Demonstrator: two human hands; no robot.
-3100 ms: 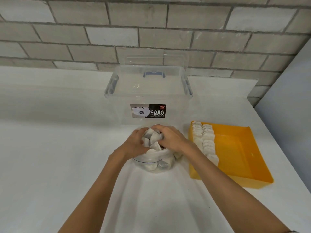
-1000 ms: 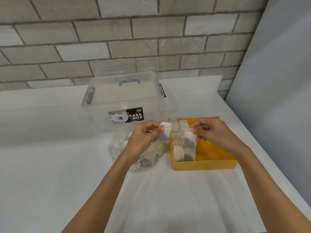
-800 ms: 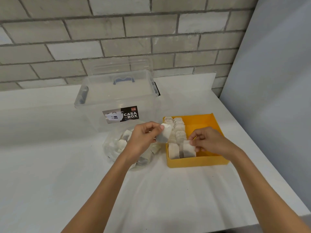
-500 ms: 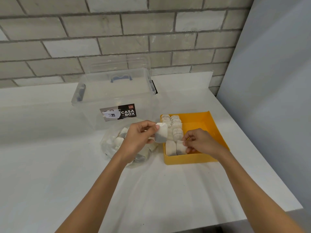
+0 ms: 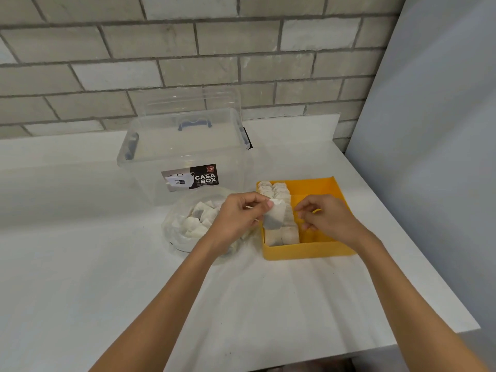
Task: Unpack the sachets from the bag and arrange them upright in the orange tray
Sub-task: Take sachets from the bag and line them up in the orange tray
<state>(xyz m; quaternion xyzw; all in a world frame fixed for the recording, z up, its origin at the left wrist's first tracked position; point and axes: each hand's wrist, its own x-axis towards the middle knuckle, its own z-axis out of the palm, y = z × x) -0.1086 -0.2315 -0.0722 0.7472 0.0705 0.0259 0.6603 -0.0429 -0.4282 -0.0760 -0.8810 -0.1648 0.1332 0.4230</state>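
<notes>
A person's left hand (image 5: 236, 216), centre frame, pinches a small white paper sachet with a dark filling (image 5: 274, 218) between thumb and forefinger, holding it upright over the left side of the rectangular orange plastic tray (image 5: 308, 252); the right hand (image 5: 326, 218) hovers just right of it above the tray's bare floor, fingers loosely curled with nothing seen between them, fingertips near the sachet but apart from it.

Two rows of standing white sachets (image 5: 283, 234) run along the tray's left wall, from its near edge to its far edge; the held sachet hangs in front of them. Left of the tray and touching the left wrist lies the crumpled clear plastic bag (image 5: 177, 232), more white sachets heaped inside it (image 5: 200, 220). Behind it, toward the upper centre, stands a clear plastic storage box with a black "CASA BOX" label (image 5: 188, 146) on the white table (image 5: 107, 277) — a grey brick wall (image 5: 188, 49) beyond.

Half a second earlier the right hand was pinching a sachet at the near end of the right-hand row; that sachet now stands in the row and the hand has let go. The left hand's sachet — then just left of the tray — has moved over it.
</notes>
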